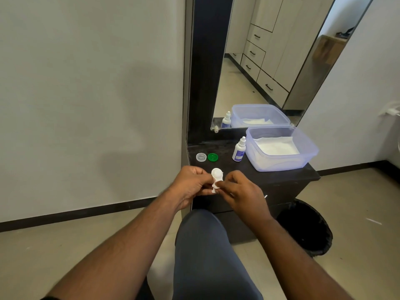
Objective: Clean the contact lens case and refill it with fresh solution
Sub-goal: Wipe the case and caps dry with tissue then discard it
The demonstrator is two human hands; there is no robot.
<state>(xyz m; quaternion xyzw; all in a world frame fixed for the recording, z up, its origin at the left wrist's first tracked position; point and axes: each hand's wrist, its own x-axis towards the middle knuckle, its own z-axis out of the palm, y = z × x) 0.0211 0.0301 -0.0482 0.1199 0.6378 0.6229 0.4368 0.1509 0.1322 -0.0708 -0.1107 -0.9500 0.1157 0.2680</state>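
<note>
Two hands meet above the front edge of the dark bench [270, 180]: the left hand [190, 185] and right hand [242, 191] each have their grip pinching the white contact lens case [216, 176] and a bit of white tissue against it. Behind lie a clear cap [201, 157], a green cap [212, 157], the solution bottle [239, 150] and a plastic tub [303, 161] holding tissue.

A tall dark-framed mirror [270, 61] fills the upper right of the frame, reflecting cream cabinet drawers [256, 55]. At lower right a round black waste bin [307, 228] stands on the beige tiled floor [65, 252], beside the black wooden desk [285, 180]. A plain grey wall [86, 94] fills the left.
</note>
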